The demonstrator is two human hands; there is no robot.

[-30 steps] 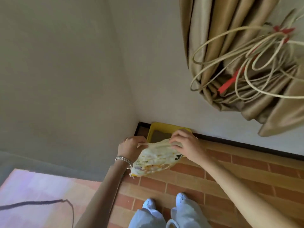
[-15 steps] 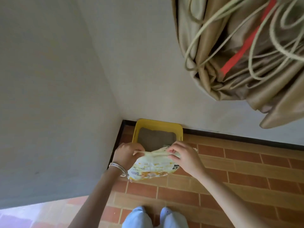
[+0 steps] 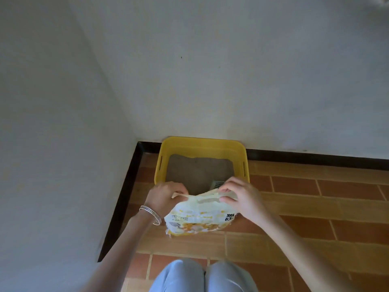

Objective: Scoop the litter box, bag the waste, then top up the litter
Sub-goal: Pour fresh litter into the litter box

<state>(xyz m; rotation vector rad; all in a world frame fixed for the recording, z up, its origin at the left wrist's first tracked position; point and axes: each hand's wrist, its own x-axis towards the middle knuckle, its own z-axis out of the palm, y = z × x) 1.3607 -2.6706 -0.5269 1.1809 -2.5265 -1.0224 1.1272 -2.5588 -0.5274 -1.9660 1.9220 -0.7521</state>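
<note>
I see the litter bag, white and yellow with printed lettering. It is held by its top edge just in front of the near rim of the litter box. My left hand has its fingers curled round the bag's top left corner. My right hand pinches the top right corner, and the strip between them, with its cut-out handle slot, is pulled taut. I cannot tell whether the bag's bottom touches the floor.

The yellow box sits in the corner of the room with its far side against the wall. Inside it is a fairly even bed of grey litter. A pale slotted piece shows at the box's near right, mostly hidden behind the bag; I cannot tell what it is.

Thin silver bangles circle my left wrist. The floor is laid in reddish-brown and tan tiles, edged by a black skirting under white walls. My knees, in pale blue trousers, are at the bottom of the view.
</note>
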